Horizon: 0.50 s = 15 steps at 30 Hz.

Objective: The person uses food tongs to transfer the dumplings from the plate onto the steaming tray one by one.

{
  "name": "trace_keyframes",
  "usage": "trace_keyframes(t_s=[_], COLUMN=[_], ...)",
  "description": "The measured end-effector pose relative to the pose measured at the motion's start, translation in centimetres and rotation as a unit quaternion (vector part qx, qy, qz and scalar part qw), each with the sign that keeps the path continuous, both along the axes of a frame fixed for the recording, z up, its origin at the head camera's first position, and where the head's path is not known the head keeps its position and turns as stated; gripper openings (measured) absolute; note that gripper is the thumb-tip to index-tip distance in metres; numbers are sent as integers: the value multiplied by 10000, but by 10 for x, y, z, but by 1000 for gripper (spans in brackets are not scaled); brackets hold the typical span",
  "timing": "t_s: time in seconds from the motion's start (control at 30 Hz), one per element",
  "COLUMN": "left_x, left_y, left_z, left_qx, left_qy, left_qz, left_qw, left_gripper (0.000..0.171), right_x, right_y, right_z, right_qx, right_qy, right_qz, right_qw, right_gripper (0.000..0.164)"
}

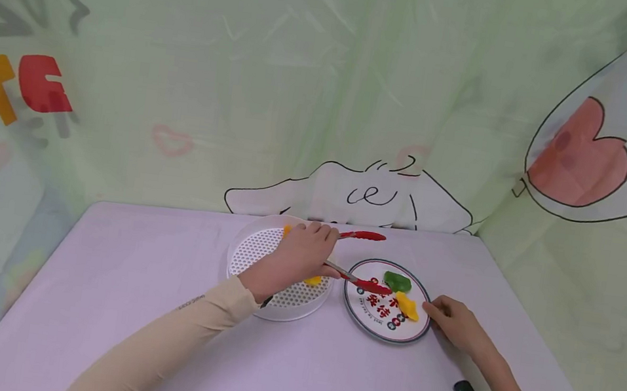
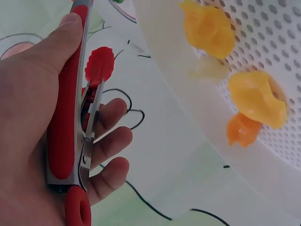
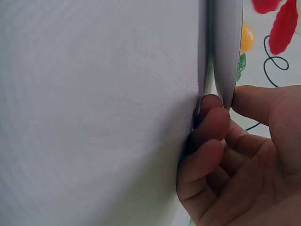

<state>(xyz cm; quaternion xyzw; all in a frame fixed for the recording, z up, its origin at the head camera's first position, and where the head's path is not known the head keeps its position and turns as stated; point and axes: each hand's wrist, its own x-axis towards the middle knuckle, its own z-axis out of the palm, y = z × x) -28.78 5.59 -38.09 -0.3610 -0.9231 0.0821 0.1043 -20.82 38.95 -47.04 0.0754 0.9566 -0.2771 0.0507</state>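
My left hand (image 1: 300, 254) grips a pair of kitchen tongs (image 2: 68, 101) with red grips and red tips. The tongs are spread, one tip (image 1: 371, 287) over the left part of a round plate (image 1: 361, 307), the other farther back. On this white plate, with its dark rim and red lettering, lie a green pepper piece (image 1: 397, 282) and a yellow pepper piece (image 1: 407, 306). My right hand (image 1: 460, 324) pinches the plate's right rim, thumb on top and fingers below. Beneath my left hand stands a white perforated basket (image 1: 245, 259), partly hidden, holding yellow pieces (image 2: 257, 96) and a small orange piece (image 2: 243, 129).
A pale lilac cloth covers the table (image 1: 115, 301). Behind it hangs a light green printed curtain (image 1: 216, 77), which also closes off both sides. The basket stands just left of the plate, near the table's back edge.
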Motion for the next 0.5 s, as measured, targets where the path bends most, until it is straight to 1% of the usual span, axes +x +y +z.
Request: trace_keyframes(t_s=[0.1,0.2,0.33,0.5], left_x=[0,1,0,-3], left_y=[11,18,23,30], left_z=[0,-1,-4,-3], left_qx=[-240,-372,-341,-312], left_qy=[-1,-20,10,69], left_qz=[-48,-47,-130,-232], left_qw=[9997,9993,9993,9992], left_gripper=[76,74,70,63], right_x=[0,1,3,5], right_y=[0,-1,-3,-4], right_z=[-2,-4,-5,2], right_qx=[3,-6,-31,-18], right_qy=[44,43,16,63], right_qz=[-19,-28,-68,-123], right_qw=[10000,10000,10000,9999], right_gripper=[44,43,42,39])
